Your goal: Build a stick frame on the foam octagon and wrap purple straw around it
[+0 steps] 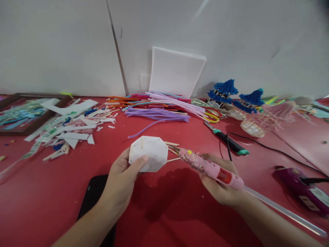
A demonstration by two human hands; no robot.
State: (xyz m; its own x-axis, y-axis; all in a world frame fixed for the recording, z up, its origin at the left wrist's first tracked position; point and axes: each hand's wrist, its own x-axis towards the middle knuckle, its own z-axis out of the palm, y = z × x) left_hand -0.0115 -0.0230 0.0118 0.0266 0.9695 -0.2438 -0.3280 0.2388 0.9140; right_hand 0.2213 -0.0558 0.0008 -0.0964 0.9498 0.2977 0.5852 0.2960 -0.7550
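My left hand (122,178) is closed on a white octagonal foam piece (149,153) with thin wooden sticks (171,151) poking out of its right side. My right hand (221,185) grips a pink hot glue gun (210,167); its nozzle points left at the sticks beside the foam piece. A clear glue stick (282,211) trails out of the gun's back toward the lower right. Both hands hover just above the red tabletop (167,212).
Purple and coloured pipe cleaners (159,109) lie behind the hands, with yellow-handled scissors (212,116) and a black-and-teal craft knife (228,140). White foam scraps (72,127) litter the left. Blue tasselled models (236,96) stand right. A purple power strip (305,190) and a black phone (95,199) lie nearby.
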